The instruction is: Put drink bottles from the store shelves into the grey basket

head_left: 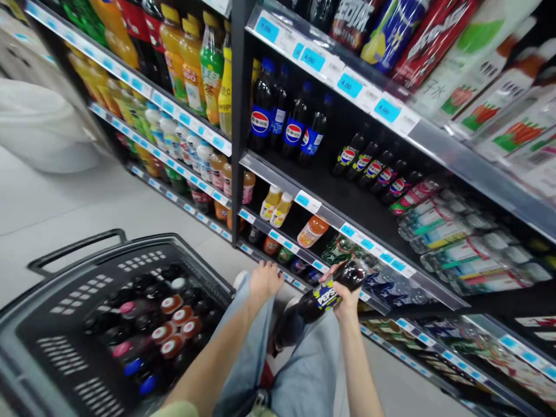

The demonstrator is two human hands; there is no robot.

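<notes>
My right hand (346, 296) is wrapped round a large dark Pepsi bottle (325, 296) with a black, blue and yellow-green label. The bottle lies slantwise above my lap, its darker end towards my knees. On my knee rests my left hand (266, 282), open and holding nothing, its fingers over the denim. At my left stands a dark grey shopping basket (78, 304), packed with bottles whose caps are black, pink, white, blue and orange-brown. Straight ahead, several Pepsi bottles (293, 130) with blue labels and a row of smaller ones (374, 168) stand on a black shelf.
The lower shelf holds yellow juice bottles (281, 209) and an orange drink bottle (313, 230). Shelf edges with blue price tags (367, 243) run close beyond my hands. Packs of clear bottles (460, 243) lie to the right. A white tub (46, 127) stands at the far left.
</notes>
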